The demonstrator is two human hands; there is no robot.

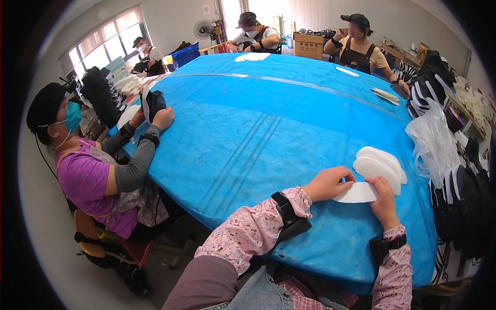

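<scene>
Head view: at the near edge, two floral sleeves (253,232) reach over the blue-covered worktop (217,139), each wrist carrying a black strapped device. The left hand (329,183) and the right hand (382,199) are slightly apart, both closed on one white pad (357,193) between them: left fingers pinch its left end, right thumb and fingers its right end. The pad's long axis runs roughly from hand to hand, across the wearer's front. Just beyond it, to the right, lies a fanned pad stack (380,168); the right hand is the nearer of the two, its fingertips close to the lowest visible pads. Whether they touch the stack cannot be told. Past the right edge are black shoe parts with white strips (454,201) and, above these, a crumpled clear bag (433,142). Across to the left, a person in purple (90,181) holds a dark shoe part (154,105). Further off lie a bundle of pale strips (385,96) and a group of white pieces (252,57). Behind the far edge, three more persons are present, with a cardboard box (308,46) and a fan (204,29).
</scene>
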